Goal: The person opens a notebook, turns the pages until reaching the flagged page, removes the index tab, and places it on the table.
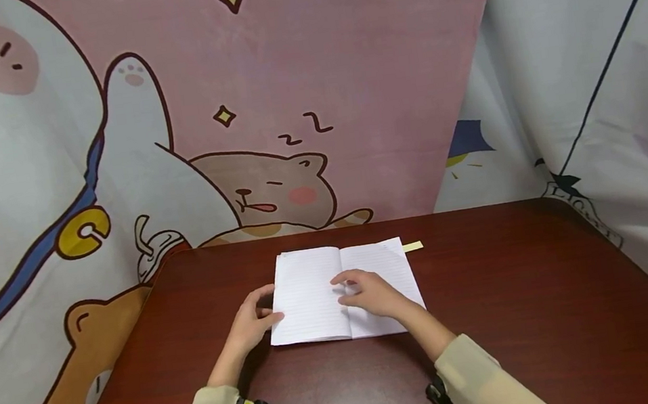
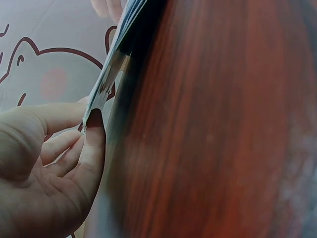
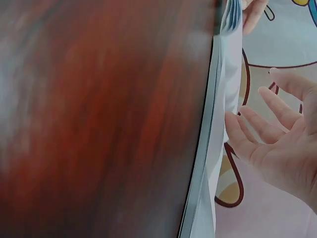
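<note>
An open notebook (image 1: 311, 299) with lined white pages lies on the table. At its left edge, my left hand (image 1: 249, 320) pinches the pages, with the thumb on the upper side; the left wrist view shows the fingers (image 2: 93, 144) right at the page edges. Over the middle of the spread is my right hand (image 1: 371, 293), its fingers apart and slightly bent. In the right wrist view one fingertip of this hand (image 3: 282, 129) meets the page while the other fingers stand off it, holding nothing.
A yellow tab (image 1: 412, 246) sticks out beyond the notebook's upper right corner. The dark red-brown table (image 1: 532, 290) extends on all sides. Behind it hangs a cartoon-printed cloth (image 1: 358, 88), and a white cloth (image 1: 647, 139) hangs at the right.
</note>
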Demonstrator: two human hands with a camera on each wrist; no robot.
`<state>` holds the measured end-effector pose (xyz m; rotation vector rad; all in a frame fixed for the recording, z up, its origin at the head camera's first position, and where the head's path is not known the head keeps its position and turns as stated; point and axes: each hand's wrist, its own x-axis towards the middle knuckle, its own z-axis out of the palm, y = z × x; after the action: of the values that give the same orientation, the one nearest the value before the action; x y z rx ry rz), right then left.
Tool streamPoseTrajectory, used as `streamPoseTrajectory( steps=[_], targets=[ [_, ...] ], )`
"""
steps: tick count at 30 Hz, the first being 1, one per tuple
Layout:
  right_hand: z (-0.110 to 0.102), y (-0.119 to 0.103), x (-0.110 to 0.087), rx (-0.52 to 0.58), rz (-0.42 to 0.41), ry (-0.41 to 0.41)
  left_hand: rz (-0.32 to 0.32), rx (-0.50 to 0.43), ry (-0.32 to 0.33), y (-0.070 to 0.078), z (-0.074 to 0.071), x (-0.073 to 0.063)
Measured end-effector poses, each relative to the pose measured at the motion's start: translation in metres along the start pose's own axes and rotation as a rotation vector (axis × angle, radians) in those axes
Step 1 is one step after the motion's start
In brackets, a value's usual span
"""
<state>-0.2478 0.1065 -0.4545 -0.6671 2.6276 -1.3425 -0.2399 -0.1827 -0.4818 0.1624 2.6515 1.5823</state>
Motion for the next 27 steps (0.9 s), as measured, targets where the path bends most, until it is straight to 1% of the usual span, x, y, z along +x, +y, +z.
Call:
streamPoseTrajectory(
  steps=[4, 11, 17, 21, 27],
  targets=[
    [-0.009, 0.005, -0.003, 0.026, 0.036, 0.041, -0.007, -0.004, -0.001, 0.000, -0.001, 0.000],
    [-0.029, 0.018, -0.008, 0.030, 0.071, 0.108, -0.010, -0.013, -0.007, 0.002, -0.001, -0.001],
    [-0.044, 0.032, -0.014, -0.001, 0.110, 0.147, -0.004, -0.011, -0.006, 0.000, 0.000, -0.002],
    [-0.053, 0.040, -0.017, -0.031, 0.157, 0.173, 0.002, -0.010, -0.007, 0.000, 0.000, -0.002],
    [-0.065, 0.048, -0.023, -0.045, 0.221, 0.192, -0.008, -0.003, -0.005, 0.000, 0.000, -0.001]
  ],
)
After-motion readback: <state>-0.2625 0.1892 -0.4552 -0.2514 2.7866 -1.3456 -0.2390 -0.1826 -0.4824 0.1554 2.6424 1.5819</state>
